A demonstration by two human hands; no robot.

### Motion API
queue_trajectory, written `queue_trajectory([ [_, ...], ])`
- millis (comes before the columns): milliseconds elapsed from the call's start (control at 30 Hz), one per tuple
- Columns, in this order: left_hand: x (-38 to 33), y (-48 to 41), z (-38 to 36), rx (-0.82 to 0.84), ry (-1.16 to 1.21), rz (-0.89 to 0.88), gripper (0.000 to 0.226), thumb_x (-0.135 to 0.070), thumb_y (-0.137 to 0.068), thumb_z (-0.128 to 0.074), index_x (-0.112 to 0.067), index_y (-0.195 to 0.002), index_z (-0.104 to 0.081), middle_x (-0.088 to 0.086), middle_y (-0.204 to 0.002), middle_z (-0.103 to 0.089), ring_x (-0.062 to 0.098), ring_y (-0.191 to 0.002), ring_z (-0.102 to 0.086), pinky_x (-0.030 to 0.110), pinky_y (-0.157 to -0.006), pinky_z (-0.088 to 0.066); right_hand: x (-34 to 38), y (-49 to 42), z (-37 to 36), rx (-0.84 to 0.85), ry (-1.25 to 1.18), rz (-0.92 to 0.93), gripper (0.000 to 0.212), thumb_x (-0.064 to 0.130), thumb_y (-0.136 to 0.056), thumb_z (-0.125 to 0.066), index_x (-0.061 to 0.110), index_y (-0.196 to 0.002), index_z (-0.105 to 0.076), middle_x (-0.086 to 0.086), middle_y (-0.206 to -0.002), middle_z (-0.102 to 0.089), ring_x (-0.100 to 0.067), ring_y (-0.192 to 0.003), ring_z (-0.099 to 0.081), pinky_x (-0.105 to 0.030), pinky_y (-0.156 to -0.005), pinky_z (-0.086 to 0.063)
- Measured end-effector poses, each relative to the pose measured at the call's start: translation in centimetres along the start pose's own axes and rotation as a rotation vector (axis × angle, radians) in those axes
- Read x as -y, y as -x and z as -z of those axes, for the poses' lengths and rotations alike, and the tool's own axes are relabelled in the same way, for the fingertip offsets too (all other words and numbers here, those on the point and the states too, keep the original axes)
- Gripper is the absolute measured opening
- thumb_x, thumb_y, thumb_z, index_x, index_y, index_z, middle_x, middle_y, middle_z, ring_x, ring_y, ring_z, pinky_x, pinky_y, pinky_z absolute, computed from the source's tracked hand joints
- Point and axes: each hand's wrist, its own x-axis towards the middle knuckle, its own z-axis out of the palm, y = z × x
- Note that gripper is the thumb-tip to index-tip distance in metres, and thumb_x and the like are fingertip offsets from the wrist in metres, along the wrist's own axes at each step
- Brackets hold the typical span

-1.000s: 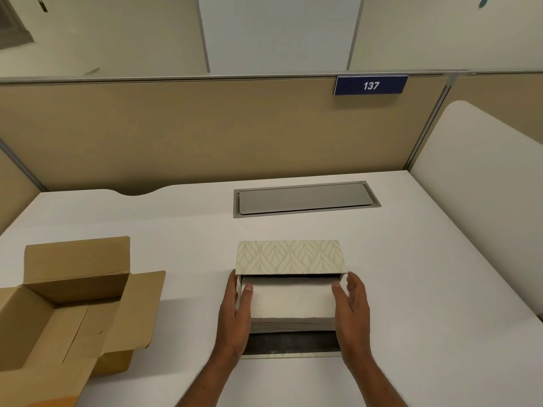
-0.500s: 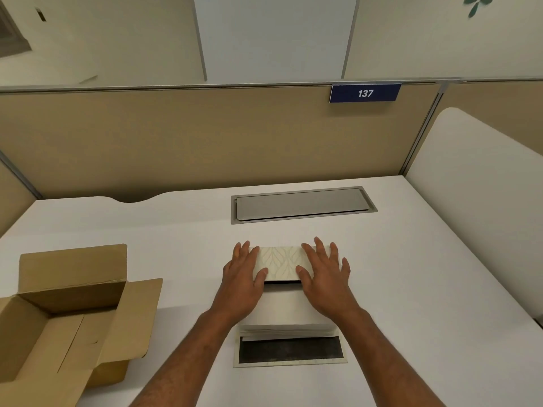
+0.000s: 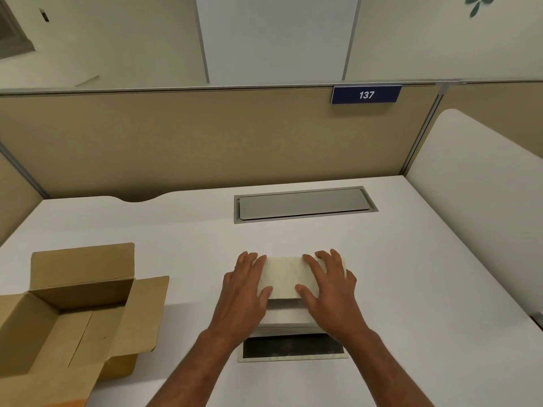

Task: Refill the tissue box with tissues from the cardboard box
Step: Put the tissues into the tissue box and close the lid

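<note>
The tissue box sits at the middle of the white desk. Its pale leaf-patterned lid flap is folded down over a white stack of tissues inside. My left hand and my right hand lie flat on the flap's two ends, fingers spread and thumbs at its near edge. The box's near flap, dark on its inner face, lies flat on the desk toward me. The brown cardboard box stands open at the left, and I see nothing inside it.
A grey cable hatch is set into the desk behind the tissue box. Tan partition walls close the back and left, with a blue "137" sign. A white side panel rises at the right.
Both hands left the sides of the tissue stack and came to rest on top of the raised lid flap. The flap has come down over the tissues.
</note>
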Motion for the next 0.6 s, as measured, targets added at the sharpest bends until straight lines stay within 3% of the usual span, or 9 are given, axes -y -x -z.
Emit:
queue_trajectory([
  [100, -0.8, 2.0, 0.1, -0.005, -0.047, -0.040, 0.064, -0.035, -0.097, -0.055, -0.027, -0.153, -0.024, -0.002, -0.164, -0.021, 0.017, -0.153, -0.012, 0.035, -0.119, -0.011, 0.1, 2.5, -0.6, -0.085, -0.012, 0.024, 0.064, 0.044, -0.090, -0.065, 0.030, -0.147, -0.039, -0.003, -0.158, -0.032, -0.026, -0.151, -0.013, -0.058, -0.118, -0.020],
  [167, -1.1, 3.3, 0.1, -0.020, -0.082, -0.066, 0.064, -0.033, -0.094, -0.060, -0.026, -0.151, -0.030, 0.000, -0.161, -0.029, 0.019, -0.152, -0.019, 0.040, -0.118, -0.024, -0.1, 4.1, -1.2, -0.120, -0.011, 0.034, 0.068, 0.040, -0.087, -0.071, 0.030, -0.147, -0.039, -0.005, -0.158, -0.032, -0.028, -0.151, -0.013, -0.060, -0.117, -0.023],
  [333, -1.4, 6.1, -0.3, -0.084, -0.146, -0.134, 0.066, -0.028, -0.083, -0.077, -0.023, -0.140, -0.044, 0.002, -0.141, -0.056, 0.021, -0.135, -0.044, 0.036, -0.097, -0.049, -0.8, 7.6, -2.5, -0.168, -0.011, 0.075, 0.081, 0.035, -0.083, -0.076, 0.036, -0.151, -0.030, -0.004, -0.162, -0.024, -0.027, -0.153, -0.007, -0.055, -0.117, -0.022],
  [433, -1.4, 7.6, -1.3, -0.108, -0.207, -0.145, 0.063, -0.028, -0.084, -0.075, -0.021, -0.139, -0.047, 0.004, -0.139, -0.059, 0.025, -0.132, -0.050, 0.039, -0.091, -0.053, -1.2, 9.4, -3.5, -0.194, 0.029, 0.085, 0.082, 0.032, -0.083, -0.076, 0.035, -0.152, -0.030, -0.007, -0.163, -0.022, -0.031, -0.153, -0.009, -0.055, -0.114, -0.026],
  [600, -0.9, 10.1, -3.4, -0.114, -0.291, -0.151, 0.055, -0.024, -0.087, -0.070, -0.013, -0.139, -0.053, 0.010, -0.146, -0.055, 0.031, -0.136, -0.050, 0.040, -0.090, -0.055, -1.8, 12.0, -5.2, -0.225, 0.068, 0.079, 0.065, 0.036, -0.089, -0.063, 0.030, -0.149, -0.038, -0.012, -0.164, -0.021, -0.034, -0.152, -0.012, -0.056, -0.114, -0.026],
])
